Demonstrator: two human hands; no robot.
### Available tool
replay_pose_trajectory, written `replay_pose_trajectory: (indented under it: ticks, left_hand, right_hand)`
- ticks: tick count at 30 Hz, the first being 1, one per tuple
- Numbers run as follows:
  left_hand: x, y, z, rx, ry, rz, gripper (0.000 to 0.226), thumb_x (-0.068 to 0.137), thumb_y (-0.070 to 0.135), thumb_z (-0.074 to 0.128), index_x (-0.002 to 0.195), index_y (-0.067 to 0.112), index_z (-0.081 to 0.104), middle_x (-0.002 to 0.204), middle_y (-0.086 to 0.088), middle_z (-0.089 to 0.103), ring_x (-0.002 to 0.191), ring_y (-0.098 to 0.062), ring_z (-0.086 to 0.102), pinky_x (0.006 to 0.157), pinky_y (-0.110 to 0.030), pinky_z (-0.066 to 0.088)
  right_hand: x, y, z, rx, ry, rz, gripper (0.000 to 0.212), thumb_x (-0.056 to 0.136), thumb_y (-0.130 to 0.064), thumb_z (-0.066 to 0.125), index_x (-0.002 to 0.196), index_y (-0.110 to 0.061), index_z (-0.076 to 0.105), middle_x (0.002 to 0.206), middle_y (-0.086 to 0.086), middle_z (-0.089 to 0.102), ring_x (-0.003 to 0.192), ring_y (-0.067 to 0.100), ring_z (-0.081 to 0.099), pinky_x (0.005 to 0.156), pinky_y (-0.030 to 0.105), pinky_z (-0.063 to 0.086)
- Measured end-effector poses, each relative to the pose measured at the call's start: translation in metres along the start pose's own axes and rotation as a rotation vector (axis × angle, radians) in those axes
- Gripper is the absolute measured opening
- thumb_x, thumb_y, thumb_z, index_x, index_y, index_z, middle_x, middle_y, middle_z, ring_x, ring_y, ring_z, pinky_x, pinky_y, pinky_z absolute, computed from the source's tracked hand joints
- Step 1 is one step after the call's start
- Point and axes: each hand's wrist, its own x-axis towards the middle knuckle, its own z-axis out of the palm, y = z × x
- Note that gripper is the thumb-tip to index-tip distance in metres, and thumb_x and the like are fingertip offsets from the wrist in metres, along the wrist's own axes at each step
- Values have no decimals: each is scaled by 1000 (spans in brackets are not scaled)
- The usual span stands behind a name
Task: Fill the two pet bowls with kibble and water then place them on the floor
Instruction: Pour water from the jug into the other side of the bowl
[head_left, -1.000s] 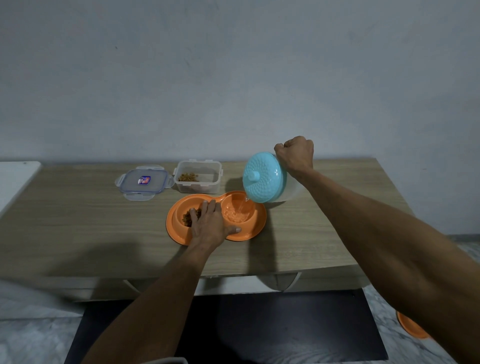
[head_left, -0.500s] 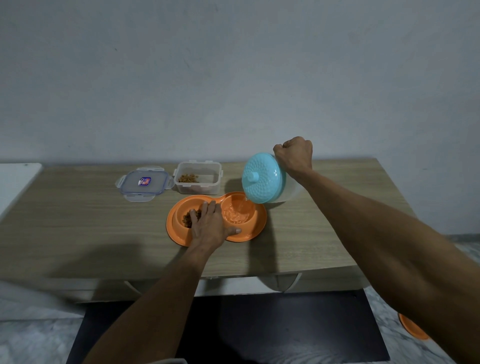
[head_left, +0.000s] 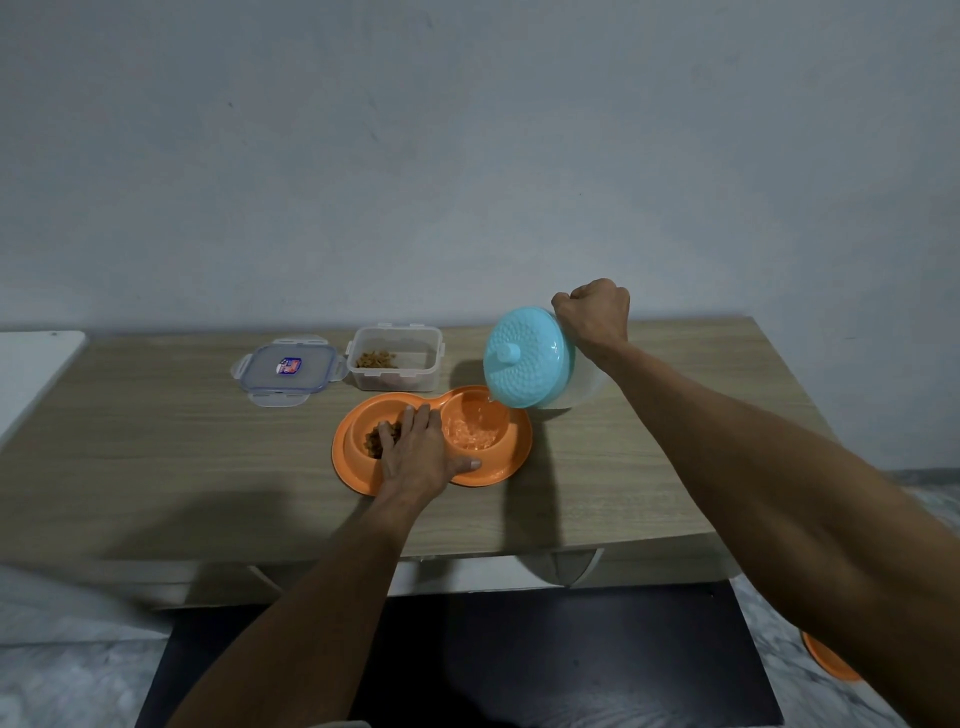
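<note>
An orange double pet bowl lies on the wooden table. Its left cup holds brown kibble; its right cup holds water. My left hand rests flat on the bowl between the two cups, fingers spread, holding it down. My right hand grips the handle of a clear jug with a turquoise lid. The jug is tipped toward me over the right cup and a thin stream of water falls into it.
A clear kibble container stands open behind the bowl, with its lid to the left. A white surface adjoins the table's left end. On the floor are a dark mat and another orange object at the right.
The jug has stayed tilted and pouring. More water has gathered in the right cup. Both hands have held their places.
</note>
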Motion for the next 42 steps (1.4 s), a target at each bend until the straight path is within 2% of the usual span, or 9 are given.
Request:
replay_pose_trajectory:
  ticks: [7, 18, 23, 34, 37, 38, 40, 41, 42]
  left_hand:
    - [-1, 0, 0, -6, 2, 1, 103, 77, 70, 61, 154, 12, 23, 163, -8, 19, 152, -29, 8, 119, -59, 9]
    - [0, -1, 4, -1, 28, 2, 101, 79, 69, 59, 154, 13, 22, 164, -7, 17, 152, -28, 8, 118, -59, 6]
    - [0, 0, 4, 32, 29, -6, 99, 80, 71, 56, 154, 15, 22, 164, -6, 17, 152, -28, 8, 118, -58, 6]
    - [-1, 0, 3, 26, 2, -13, 99, 80, 71, 56, 154, 15, 21, 164, -6, 15, 152, -28, 6, 118, -57, 5]
    - [0, 0, 2, 43, -1, 2, 99, 81, 72, 53, 154, 13, 20, 164, -7, 15, 152, -29, 6, 117, -58, 5]
    - [0, 0, 1, 57, -9, 9, 100, 81, 72, 52, 154, 12, 20, 164, -8, 15, 152, -29, 5, 117, -59, 4]
    - [-2, -1, -1, 59, -2, 19, 101, 81, 74, 50, 154, 11, 19, 164, -9, 15, 153, -29, 4, 117, -60, 3]
    - [-2, -2, -1, 34, 20, 12, 101, 82, 75, 47, 154, 10, 19, 163, -9, 16, 153, -29, 5, 117, -60, 3]
    - [-3, -5, -1, -10, 53, -8, 100, 83, 76, 44, 154, 9, 20, 163, -10, 18, 152, -29, 7, 117, -60, 4]
  right_hand:
    - [6, 17, -4, 134, 32, 193, 41, 78, -13, 57, 46, -10, 31, 47, 4, 27, 51, 18, 21, 53, 30, 28]
    - [21, 44, 0, 503, 98, 577, 35, 75, -10, 61, 53, -13, 34, 53, -2, 37, 54, 19, 30, 54, 30, 31]
    - [22, 54, 8, 586, 100, 677, 25, 72, -10, 63, 54, -11, 46, 56, 0, 48, 54, 19, 41, 53, 27, 39]
    - [25, 72, 20, 629, 151, 662, 22, 83, -23, 61, 65, -12, 53, 69, 0, 56, 56, 14, 49, 42, 23, 36]
    - [23, 74, 19, 621, 177, 621, 33, 88, -35, 58, 64, -13, 56, 72, 2, 59, 70, 21, 56, 57, 25, 43]
    - [21, 74, 17, 615, 186, 609, 35, 90, -39, 55, 68, -12, 58, 75, 3, 59, 75, 23, 56, 61, 23, 44]
    - [14, 77, 13, 559, 208, 622, 37, 97, -37, 44, 86, -7, 62, 89, 9, 62, 83, 28, 56, 54, 14, 42]
    - [9, 80, 13, 521, 228, 640, 40, 99, -33, 38, 98, -2, 63, 102, 14, 64, 90, 31, 57, 58, 13, 43]
    - [4, 84, 14, 490, 255, 670, 44, 100, -30, 35, 111, 2, 62, 116, 19, 63, 102, 35, 58, 72, 18, 45]
